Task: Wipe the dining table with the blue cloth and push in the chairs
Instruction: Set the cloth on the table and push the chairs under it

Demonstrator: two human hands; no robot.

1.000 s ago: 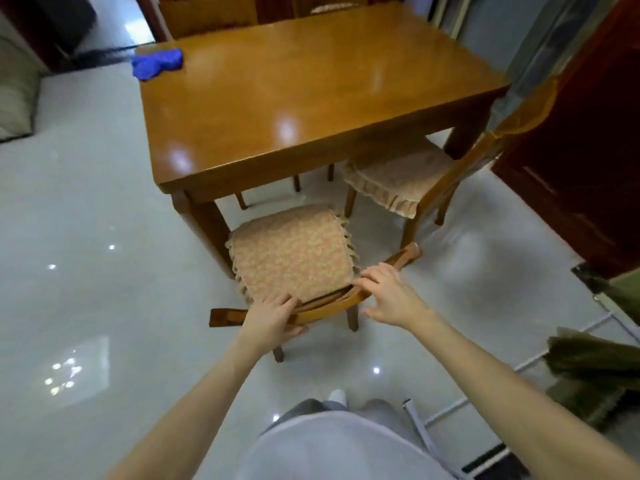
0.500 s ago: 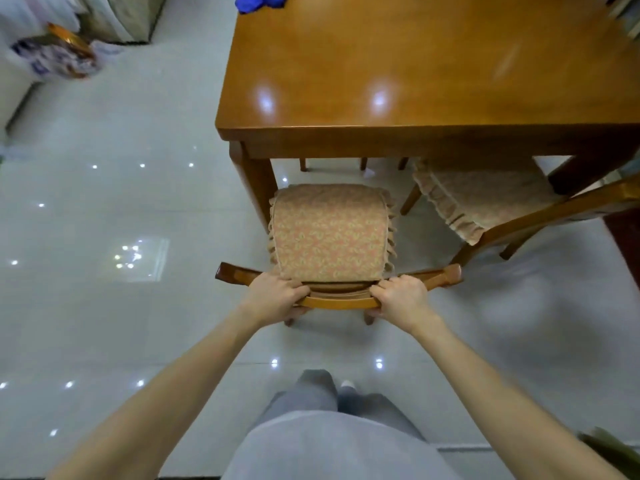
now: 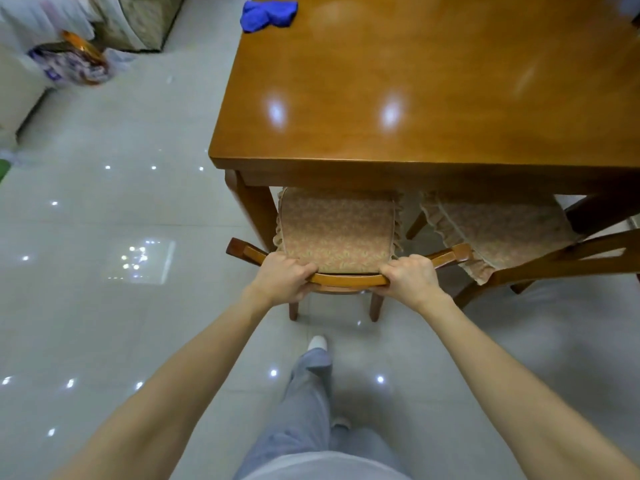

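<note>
A wooden chair (image 3: 346, 279) with a patterned seat cushion stands at the near edge of the glossy wooden dining table (image 3: 433, 98); the front of its seat is under the tabletop. My left hand (image 3: 282, 277) and my right hand (image 3: 410, 277) both grip the curved top rail of its backrest. The blue cloth (image 3: 268, 14) lies crumpled on the table's far left corner. A second cushioned chair (image 3: 502, 233) stands to the right, angled, partly under the table.
Shiny grey tiled floor lies to the left and behind me. A sofa corner (image 3: 138, 22) and a bag with a basket (image 3: 74, 62) sit at the far left. The table leg (image 3: 254, 209) stands just left of the chair. My legs are below.
The chair has slid forward so its seat now goes under the table. My right hand closed on the rail. My view turned square to the table edge and moved closer.
</note>
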